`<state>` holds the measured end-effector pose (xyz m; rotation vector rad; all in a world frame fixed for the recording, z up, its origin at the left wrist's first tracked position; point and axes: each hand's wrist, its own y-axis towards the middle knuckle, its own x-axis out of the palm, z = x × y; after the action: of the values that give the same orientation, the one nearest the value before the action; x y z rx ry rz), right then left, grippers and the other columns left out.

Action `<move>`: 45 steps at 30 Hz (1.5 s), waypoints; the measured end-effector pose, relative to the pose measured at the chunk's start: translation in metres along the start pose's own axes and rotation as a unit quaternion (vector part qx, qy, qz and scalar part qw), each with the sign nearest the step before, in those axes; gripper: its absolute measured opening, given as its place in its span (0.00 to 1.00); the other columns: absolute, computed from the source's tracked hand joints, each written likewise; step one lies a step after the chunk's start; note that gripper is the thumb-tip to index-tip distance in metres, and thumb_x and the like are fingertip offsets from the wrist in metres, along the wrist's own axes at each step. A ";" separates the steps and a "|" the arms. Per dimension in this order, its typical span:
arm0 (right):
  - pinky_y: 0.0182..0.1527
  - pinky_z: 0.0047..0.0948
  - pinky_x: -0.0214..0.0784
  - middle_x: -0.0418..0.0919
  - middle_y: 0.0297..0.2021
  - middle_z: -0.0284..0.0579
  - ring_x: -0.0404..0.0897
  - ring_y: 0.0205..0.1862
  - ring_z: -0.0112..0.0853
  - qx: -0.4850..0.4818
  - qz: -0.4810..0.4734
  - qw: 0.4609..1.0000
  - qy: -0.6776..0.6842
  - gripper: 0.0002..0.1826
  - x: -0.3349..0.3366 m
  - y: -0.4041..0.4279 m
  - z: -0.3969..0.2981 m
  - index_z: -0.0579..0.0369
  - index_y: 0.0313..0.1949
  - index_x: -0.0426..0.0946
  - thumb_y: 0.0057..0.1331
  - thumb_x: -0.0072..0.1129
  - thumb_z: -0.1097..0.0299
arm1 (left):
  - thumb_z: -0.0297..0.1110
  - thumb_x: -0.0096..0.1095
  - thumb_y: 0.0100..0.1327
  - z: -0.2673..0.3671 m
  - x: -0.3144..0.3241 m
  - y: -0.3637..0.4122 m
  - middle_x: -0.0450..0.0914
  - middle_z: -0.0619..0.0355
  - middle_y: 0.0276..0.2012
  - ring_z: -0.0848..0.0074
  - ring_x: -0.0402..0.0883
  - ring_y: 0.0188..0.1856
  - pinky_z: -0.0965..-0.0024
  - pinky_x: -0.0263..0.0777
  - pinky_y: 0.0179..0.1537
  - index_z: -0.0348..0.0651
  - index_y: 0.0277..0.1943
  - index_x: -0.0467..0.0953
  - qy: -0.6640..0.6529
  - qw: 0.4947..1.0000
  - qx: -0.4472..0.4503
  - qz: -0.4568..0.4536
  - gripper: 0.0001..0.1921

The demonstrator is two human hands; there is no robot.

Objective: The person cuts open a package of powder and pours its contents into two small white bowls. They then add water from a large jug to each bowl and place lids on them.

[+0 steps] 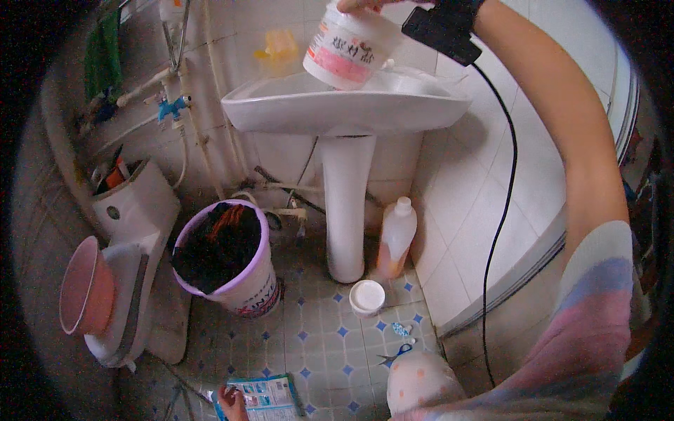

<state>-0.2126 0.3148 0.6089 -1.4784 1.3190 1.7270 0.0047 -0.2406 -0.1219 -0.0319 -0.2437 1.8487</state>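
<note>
High up at the washbasin, my right hand (363,5) grips the upper end of a white plastic tub (342,52) with a pink label that bears writing. The tub is tilted over the front rim of the white ceramic washbasin (342,111). Part of the hand is cut off by the top of the view. A black strapped device with a cable sits on the right wrist. Down at the bottom, my left hand (233,404) has its fingers curled at the edge of a printed plastic packet (268,397), low over the tiled floor.
A lilac-rimmed bin (253,294) with a black liner stands left of the basin pedestal (345,210). Further left is a toilet (134,210) with a pink basin (87,289). Near the right wall are a plastic bottle (398,239), a white round container (367,298) and scissors (396,355).
</note>
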 end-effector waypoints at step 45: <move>0.58 0.67 0.58 0.49 0.68 0.64 0.54 0.67 0.64 -0.243 -0.349 0.894 0.143 0.62 0.635 -0.301 -0.197 0.18 0.69 0.50 0.36 0.80 0.59 | 0.37 0.82 0.43 -0.100 0.189 -0.074 0.58 0.47 0.65 0.59 0.61 0.67 0.59 0.59 0.66 0.38 0.68 0.47 0.175 0.961 0.115 -0.181 0.55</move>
<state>-0.0460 0.1288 -0.0765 -2.2036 0.3420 1.4160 0.0347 -0.0256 -0.1864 -0.1419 0.2039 1.4644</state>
